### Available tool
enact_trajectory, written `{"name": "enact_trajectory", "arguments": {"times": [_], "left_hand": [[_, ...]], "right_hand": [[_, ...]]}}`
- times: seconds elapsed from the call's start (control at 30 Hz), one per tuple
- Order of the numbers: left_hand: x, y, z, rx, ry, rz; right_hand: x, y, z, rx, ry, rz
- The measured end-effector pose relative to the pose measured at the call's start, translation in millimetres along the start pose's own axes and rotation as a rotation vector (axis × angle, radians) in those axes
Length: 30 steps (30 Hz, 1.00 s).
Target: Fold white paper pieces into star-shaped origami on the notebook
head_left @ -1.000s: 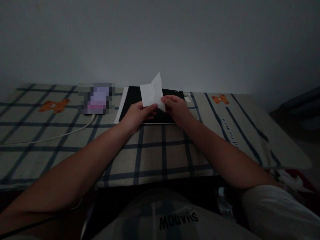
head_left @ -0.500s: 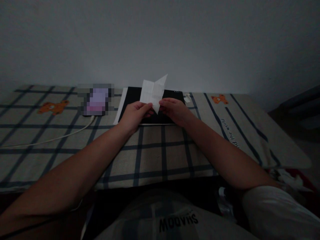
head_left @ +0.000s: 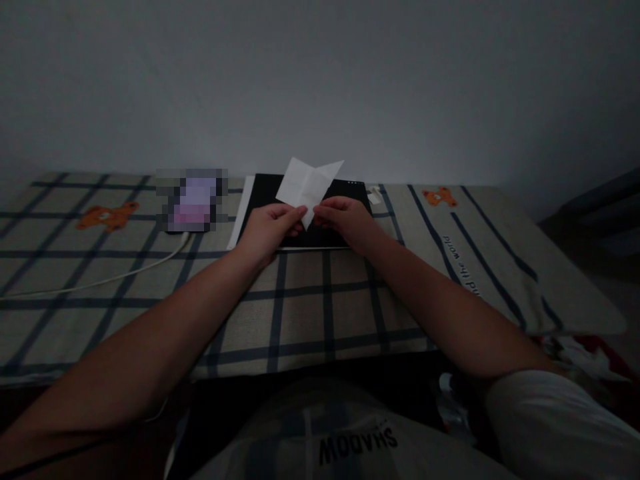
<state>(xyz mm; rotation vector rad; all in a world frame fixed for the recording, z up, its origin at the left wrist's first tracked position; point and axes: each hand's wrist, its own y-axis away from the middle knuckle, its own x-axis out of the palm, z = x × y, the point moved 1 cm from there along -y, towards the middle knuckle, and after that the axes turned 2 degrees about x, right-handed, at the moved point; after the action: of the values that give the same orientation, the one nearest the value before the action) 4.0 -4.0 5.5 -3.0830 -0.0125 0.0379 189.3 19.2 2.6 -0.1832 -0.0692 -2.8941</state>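
Note:
A white sheet of folded paper (head_left: 305,185) is held up over a black book or folder (head_left: 265,193), its creased point facing down toward me. My left hand (head_left: 274,227) pinches the paper's lower left edge between thumb and fingers. On the other side, my right hand (head_left: 345,219) grips the lower right edge with thumb and forefinger. The upper part of the paper spreads into two flaps, the right one ending in a sharp tip. Fingers partly hide the lower edges.
A phone (head_left: 195,203) with a blurred screen lies at the left, a white cable (head_left: 125,275) plugged into it. A checked tablecloth (head_left: 305,313) with bear prints covers the table, which meets a grey wall (head_left: 320,80). A small white object (head_left: 375,197) sits right of the black book.
The paper has tilted: its right tip has dropped and moved right, and its lower point has shifted slightly left. Both hands keep hold, the right one moving a little left.

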Motion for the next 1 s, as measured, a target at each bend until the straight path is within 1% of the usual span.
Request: {"name": "enact_trajectory", "arguments": {"times": [0.17, 0.3, 0.5, 0.6, 0.7, 0.77, 0.9, 1.0], "left_hand": [[-1.4, 0.2, 1.0, 0.064, -0.066, -0.015], [-1.1, 0.1, 1.3, 0.073, -0.089, -0.014], [0.2, 1.6, -1.4, 0.105, -0.097, -0.025], [1.6, 2.9, -0.7, 0.11, -0.081, -0.036], [2.7, 3.2, 0.4, 0.124, 0.002, -0.048], [2.9, 3.2, 0.0, 0.096, 0.065, -0.055], [2.3, 3.3, -3.4, -0.014, 0.137, -0.052], [2.0, 3.1, -3.7, -0.042, 0.166, -0.037]], "right_hand": [[3.6, 1.5, 0.6, -0.014, 0.035, -0.02], [3.3, -0.2, -1.7, -0.025, 0.024, -0.037], [2.9, -2.1, -5.3, -0.058, 0.023, -0.024], [2.8, -2.6, -6.6, -0.082, 0.0, 0.001], [2.7, -2.9, -7.1, -0.098, 0.019, 0.009], [3.0, -2.9, -6.9, -0.103, 0.045, 0.002], [4.5, -2.9, -6.8, -0.113, 0.051, 0.011], [4.0, -3.8, -8.2, -0.124, 0.041, 0.017]]}}
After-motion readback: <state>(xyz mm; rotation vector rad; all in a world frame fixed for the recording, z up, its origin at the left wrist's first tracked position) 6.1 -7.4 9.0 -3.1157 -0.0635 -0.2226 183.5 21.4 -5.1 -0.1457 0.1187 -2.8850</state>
